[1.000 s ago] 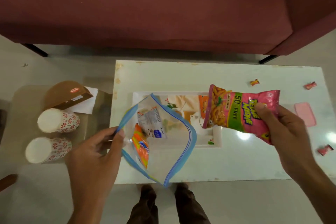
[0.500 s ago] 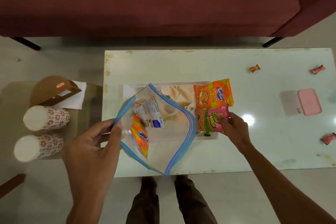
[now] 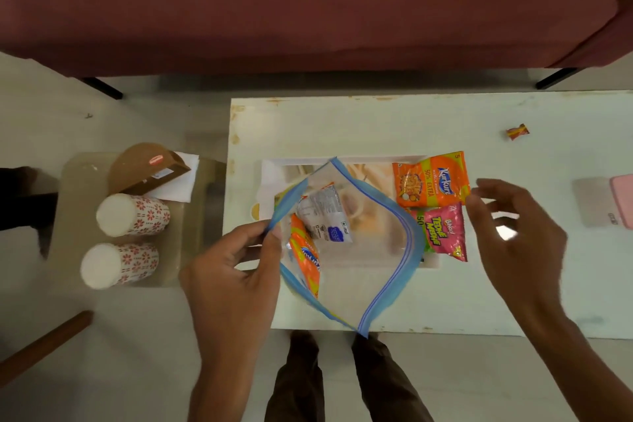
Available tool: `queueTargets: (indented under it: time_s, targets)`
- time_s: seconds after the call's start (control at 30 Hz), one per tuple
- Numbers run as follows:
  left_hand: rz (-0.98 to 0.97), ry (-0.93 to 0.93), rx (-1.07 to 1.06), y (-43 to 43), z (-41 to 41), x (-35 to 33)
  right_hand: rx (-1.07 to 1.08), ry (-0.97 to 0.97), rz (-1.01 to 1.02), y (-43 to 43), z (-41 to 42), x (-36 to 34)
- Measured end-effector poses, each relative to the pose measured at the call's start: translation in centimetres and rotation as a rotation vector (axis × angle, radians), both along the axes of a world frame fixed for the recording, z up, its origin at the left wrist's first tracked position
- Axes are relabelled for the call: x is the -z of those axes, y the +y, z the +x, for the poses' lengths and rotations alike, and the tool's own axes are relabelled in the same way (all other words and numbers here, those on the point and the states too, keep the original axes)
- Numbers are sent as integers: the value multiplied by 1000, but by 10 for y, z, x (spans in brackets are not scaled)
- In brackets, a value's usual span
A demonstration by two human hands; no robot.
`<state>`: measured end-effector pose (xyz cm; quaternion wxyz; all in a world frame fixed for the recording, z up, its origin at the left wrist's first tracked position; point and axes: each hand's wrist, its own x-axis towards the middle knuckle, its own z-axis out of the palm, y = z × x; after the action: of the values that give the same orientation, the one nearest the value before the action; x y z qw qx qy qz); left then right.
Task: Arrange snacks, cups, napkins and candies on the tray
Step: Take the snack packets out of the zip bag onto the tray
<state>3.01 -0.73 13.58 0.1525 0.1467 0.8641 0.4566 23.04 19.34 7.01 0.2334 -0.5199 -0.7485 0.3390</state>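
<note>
Dim indoor light; glare on table [image 3: 507, 233]; right hand [image 3: 513, 233] motion-blurred.

The white table [image 3: 342, 127] carries a tray [image 3: 274, 168], just beyond the left fingers [image 3: 253, 233], and a wrapped candy [image 3: 518, 131] far past the right fingers [image 3: 493, 187]. A pink box [image 3: 621, 200] lies well right of them.

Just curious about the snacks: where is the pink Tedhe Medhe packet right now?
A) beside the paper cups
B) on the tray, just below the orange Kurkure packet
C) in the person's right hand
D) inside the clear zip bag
B: the pink packet lies on the tray just below the orange Kurkure packet; the right hand is open and empty.
</note>
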Motion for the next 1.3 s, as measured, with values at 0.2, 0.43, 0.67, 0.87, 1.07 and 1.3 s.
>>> queueTargets:
  time_s: [0.2, 0.43, 0.67, 0.87, 1.07, 1.3]
  targets:
    - [0, 23, 46, -3, 4, -18, -874, -43, -13, -63, -82, -81]
    - [-7, 99, 143, -14, 2, -40, -1699, -440, 677, -87, -132, -26]
    - [33, 71, 181, -24, 1, -49, -1719, -598, 1027, -91, -148, -17]
    - [5, 61, 174, -43, -10, -41, -1750, -700, 889, -96, -147, -19]
    - [-7, 24, 128, -59, -20, -28, -1546, -508, 838, -89, -141, -95]
    - [15, -34, 63, -78, -39, -25, -1199, -58, 670, -50, -94, -172]
